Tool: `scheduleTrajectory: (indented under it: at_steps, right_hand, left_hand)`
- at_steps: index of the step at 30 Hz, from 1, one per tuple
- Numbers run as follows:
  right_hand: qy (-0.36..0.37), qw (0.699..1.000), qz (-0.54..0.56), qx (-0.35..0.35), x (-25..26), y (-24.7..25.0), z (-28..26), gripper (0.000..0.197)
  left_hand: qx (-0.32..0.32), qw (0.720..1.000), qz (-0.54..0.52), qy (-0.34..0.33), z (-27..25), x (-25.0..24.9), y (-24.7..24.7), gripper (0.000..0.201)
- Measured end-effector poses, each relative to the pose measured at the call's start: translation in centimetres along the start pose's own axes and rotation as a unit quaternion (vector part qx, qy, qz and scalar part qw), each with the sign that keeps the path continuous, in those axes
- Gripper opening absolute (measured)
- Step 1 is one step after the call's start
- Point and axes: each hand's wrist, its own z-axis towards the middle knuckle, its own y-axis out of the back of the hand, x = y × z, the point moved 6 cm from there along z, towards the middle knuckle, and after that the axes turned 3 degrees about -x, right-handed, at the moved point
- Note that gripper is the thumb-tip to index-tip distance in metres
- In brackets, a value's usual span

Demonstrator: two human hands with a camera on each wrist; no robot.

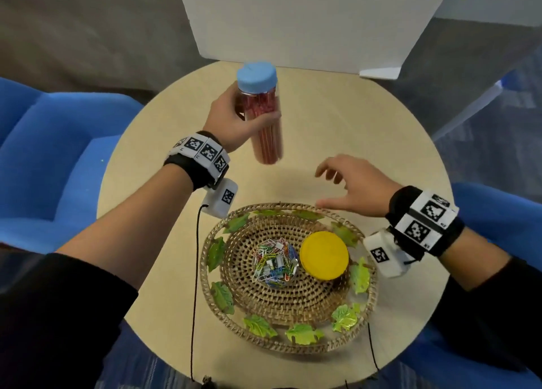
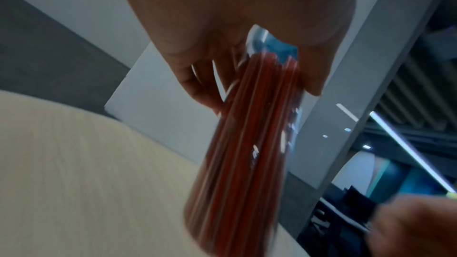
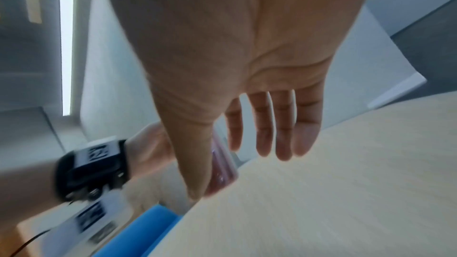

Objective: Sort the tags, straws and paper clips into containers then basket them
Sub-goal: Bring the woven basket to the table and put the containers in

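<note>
Table: round table (image 1: 366, 119) under both hands.
Left hand (image 1: 231, 122): grasping straw jar (image 1: 265, 125), seemingly clear of it.
Right hand (image 1: 356, 186): released, empty.
Next: lower jar into basket (image 1: 370, 300) just below my right hand, upright.

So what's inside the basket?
In the basket: a clear container of colourful paper clips and a container with a yellow lid. The lid hides what's inside that one.

Basket at the near edge of the table, tall jar held aloft behind it.

The basket (image 1: 289, 277) sits on the round table (image 1: 366, 130), nearest the person. In it, the open jar of paper clips (image 1: 275, 262) lies left of and just beside the lidded jar (image 1: 324, 255). Behind the basket and to its left, the left hand (image 1: 234, 119) holds the tall jar of straws (image 1: 264, 119) above the tabletop. The right hand (image 1: 352, 186) hovers over the basket's far rim, right of that jar. A panel (image 1: 308, 19) stands behind the table; chairs (image 1: 50, 160) flank it.
</note>
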Motion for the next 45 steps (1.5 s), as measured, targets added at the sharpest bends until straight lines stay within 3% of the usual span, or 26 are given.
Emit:
scheduleTrajectory:
  at_steps: [4, 7, 12, 17, 21, 24, 30, 35, 39, 43, 45]
  right_hand:
    - [0.016, 0.986, 0.121, -0.112, 2.1, 3.1, 1.1, 0.078]
    - [0.036, 0.978, 0.181, -0.1, 4.8, 2.2, 0.9, 0.089]
    - [0.054, 0.97, 0.233, -0.041, 7.6, -1.9, -1.5, 0.077]
    - [0.079, 0.989, 0.083, 0.092, 8.7, -8.1, -5.3, 0.08]
    - [0.069, 0.977, -0.065, 0.189, 8.4, -12.5, -7.3, 0.075]
    - [0.065, 0.966, -0.153, 0.198, 8.3, -14.2, -8.1, 0.072]
    - [0.059, 0.95, -0.245, 0.185, 8.3, -16.7, -9.1, 0.067]
    - [0.044, 0.935, -0.297, 0.187, 8.4, -17.2, -8.8, 0.058]
    - [0.02, 0.954, -0.243, 0.176, 7.8, -16.1, -8.8, 0.052]
    - [0.0, 0.98, -0.11, 0.166, 6.8, -13.4, -9.1, 0.041]
    - [-0.027, 0.988, -0.101, 0.114, 5.7, -10.9, -9.1, 0.028]
  left_hand:
    - [0.085, 0.996, -0.011, -0.034, -3.2, -3.8, 1.2, 0.075]
    - [0.121, 0.99, -0.032, -0.06, -6.2, -5.5, 1.4, 0.076]
    - [0.154, 0.986, -0.042, -0.053, -11.1, -5.1, 1.3, 0.077]
    - [0.294, 0.954, 0.059, 0.03, -16.0, 0.1, 1.2, 0.049]
    - [0.366, 0.918, 0.115, 0.101, -21.1, 4.8, -1.2, 0.051]
    - [0.395, 0.904, 0.139, 0.088, -23.4, 6.8, -3.2, 0.051]
    - [0.423, 0.875, 0.224, 0.074, -25.1, 8.0, -5.2, 0.058]
    - [0.391, 0.871, 0.282, 0.096, -25.1, 8.2, -5.1, 0.061]
    - [0.379, 0.867, 0.309, 0.095, -25.0, 8.1, -5.3, 0.062]
    - [0.399, 0.849, 0.337, 0.078, -24.4, 7.5, -5.3, 0.059]
    - [0.361, 0.873, 0.319, 0.082, -23.3, 6.9, -4.1, 0.053]
